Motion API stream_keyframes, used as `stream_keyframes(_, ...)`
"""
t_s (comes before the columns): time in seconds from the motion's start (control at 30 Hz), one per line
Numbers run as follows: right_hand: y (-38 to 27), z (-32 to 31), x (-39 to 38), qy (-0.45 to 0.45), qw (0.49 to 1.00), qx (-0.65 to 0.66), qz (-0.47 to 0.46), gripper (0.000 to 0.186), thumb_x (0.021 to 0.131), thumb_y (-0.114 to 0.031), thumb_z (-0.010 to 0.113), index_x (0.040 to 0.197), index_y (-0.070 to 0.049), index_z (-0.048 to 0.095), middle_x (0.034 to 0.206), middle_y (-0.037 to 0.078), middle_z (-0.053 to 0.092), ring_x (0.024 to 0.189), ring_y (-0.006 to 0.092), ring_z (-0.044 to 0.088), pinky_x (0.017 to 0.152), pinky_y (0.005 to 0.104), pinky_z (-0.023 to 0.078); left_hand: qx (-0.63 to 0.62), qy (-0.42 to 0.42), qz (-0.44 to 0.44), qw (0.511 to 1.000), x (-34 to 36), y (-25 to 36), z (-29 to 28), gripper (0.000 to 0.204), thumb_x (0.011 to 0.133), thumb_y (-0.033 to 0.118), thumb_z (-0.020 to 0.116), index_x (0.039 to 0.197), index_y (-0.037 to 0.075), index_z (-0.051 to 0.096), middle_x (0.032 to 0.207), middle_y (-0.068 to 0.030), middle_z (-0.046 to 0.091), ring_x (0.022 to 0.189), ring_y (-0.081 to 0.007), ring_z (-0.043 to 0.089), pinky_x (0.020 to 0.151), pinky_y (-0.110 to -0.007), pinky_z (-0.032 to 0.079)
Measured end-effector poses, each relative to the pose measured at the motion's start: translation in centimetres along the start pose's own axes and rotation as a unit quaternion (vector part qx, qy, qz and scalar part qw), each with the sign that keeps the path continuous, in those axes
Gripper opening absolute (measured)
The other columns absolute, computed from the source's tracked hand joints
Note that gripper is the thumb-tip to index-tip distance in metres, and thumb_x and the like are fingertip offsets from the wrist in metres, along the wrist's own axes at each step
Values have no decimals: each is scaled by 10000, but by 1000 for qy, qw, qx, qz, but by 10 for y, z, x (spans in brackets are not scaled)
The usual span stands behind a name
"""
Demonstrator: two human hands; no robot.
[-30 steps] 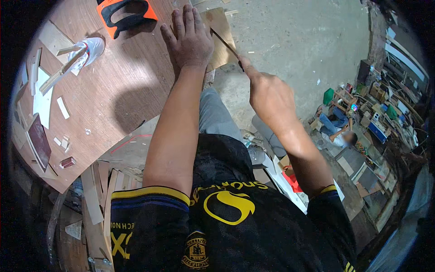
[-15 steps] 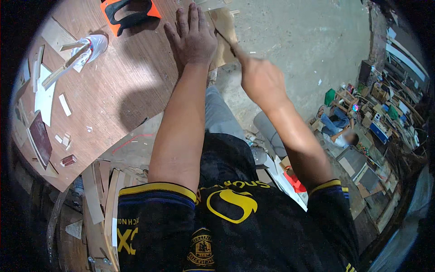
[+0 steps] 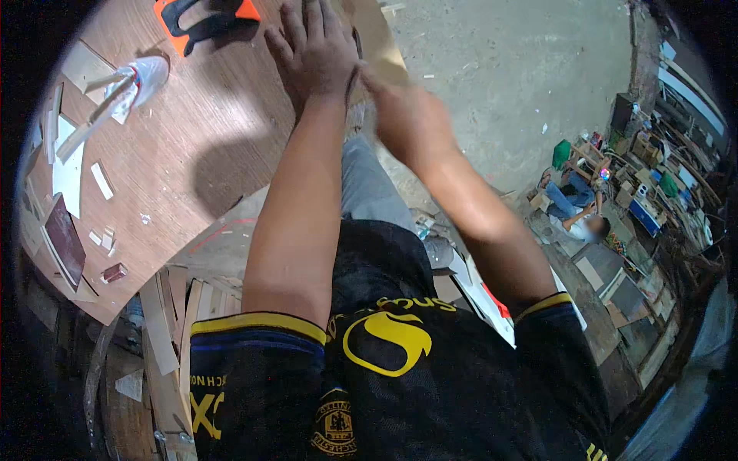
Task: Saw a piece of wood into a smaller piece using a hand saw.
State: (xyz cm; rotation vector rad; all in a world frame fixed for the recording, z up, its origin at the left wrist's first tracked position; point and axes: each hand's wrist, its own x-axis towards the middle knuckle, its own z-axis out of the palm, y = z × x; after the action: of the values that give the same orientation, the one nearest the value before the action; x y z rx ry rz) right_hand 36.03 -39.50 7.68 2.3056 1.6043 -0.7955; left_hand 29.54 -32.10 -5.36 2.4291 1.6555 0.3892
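At the table's right edge, my left hand lies flat with its fingers stretched out, beside and partly over a thin brown board that juts past the edge. My right hand, smeared by motion, is closed just below and right of it. It grips a slim hand tool with a dark, narrow blade; the blade runs along the board near my left fingers. The tool's exact kind cannot be made out. Beyond my left hand lies an orange and black loop-shaped handle.
A white plastic container with wooden sticks in it lies on the wooden table, among white and brown offcuts. Boards lean below the table. Another person sits far right amid boxes and scrap on the concrete floor.
My right hand has moved left, toward my left wrist, taking the tool along. The whole view has shifted slightly, so the table things sit a little farther left and up.
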Motion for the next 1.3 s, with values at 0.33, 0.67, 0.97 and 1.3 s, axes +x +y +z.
stream_keyframes(0.33,12,-17,2,3,1000,-13,10,557,839,-56,439,1368,-222,498,807,230,667,739,414,653,685,508,521,62,37,18,997,1,-13,13,561,898,392,494,1411,167,457,1476,-12,419,1393,-299,317,1086,-642,177)
stream_keyframes(0.67,19,-15,18,-6,1000,-26,0,505,826,-81,452,1308,-197,550,822,222,677,767,405,662,689,496,534,24,8,-8,1000,3,-1,-5,515,937,316,435,1400,92,459,1497,-24,388,1441,-255,224,1145,-570,81)
stream_keyframes(0.97,-2,7,31,43,999,-10,1,468,834,-76,465,1284,-156,568,820,219,675,762,395,664,679,503,532,21,36,25,999,3,-4,8,492,926,330,464,1355,95,510,1467,-19,425,1433,-267,234,1135,-586,93)
stream_keyframes(1.3,8,-6,29,4,997,75,-19,452,821,-55,462,1251,-128,579,880,242,669,841,398,652,737,488,518,-29,172,48,984,20,-24,18,370,780,264,613,1129,142,611,1129,-37,546,1175,-291,451,997,-586,307)
